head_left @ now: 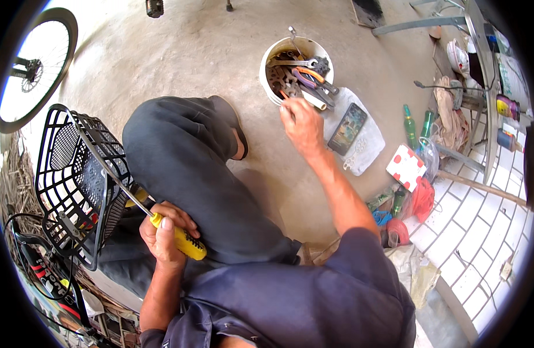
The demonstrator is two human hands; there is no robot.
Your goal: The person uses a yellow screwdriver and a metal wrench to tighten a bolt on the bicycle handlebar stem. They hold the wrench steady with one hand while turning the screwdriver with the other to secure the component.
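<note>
My left hand [166,235] is wrapped round the yellow-and-black handle of a screwdriver [186,240], by my thigh. Its long metal shaft points up and left across a black bicycle basket [84,168]. At the near rim of a white bucket [267,81], my right hand [303,123] has its fingers drawn together. A thin orange-red piece shows at the fingertips, but I cannot make out what they hold. Tools crowd the bucket: a wrench [299,63], pliers with orange-and-purple handles [309,75] and others heaped together.
Right of the bucket, a phone [348,128] lies on a pale sheet [367,152] on the floor. Green bottles [409,124], a red-dotted white box [406,167] and a metal frame [480,87] stand further right. A bicycle wheel [67,61] is at the far left.
</note>
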